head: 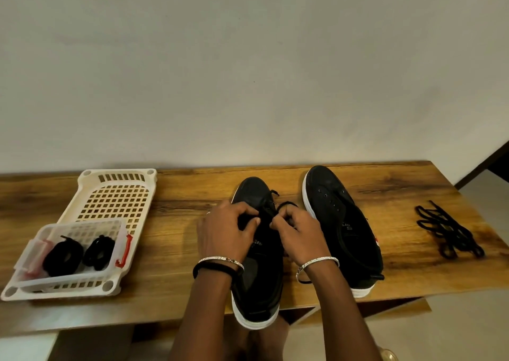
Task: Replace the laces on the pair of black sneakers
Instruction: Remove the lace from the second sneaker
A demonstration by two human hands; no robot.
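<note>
Both hands work on the sneaker (259, 286) in the middle of the surface (179, 195), its toe pointing to 12 o'clock. The left hand (228, 228) and the right hand (296, 228) each pinch the black lace (271, 207) above the eyelets. The lace seems light, soft and limp, so it is probably best held near its stiff tip. The other sneaker (338, 217) stands at 3 o'clock, unlaced. Coiled laces (64, 253) lie at 9 o'clock.
</note>
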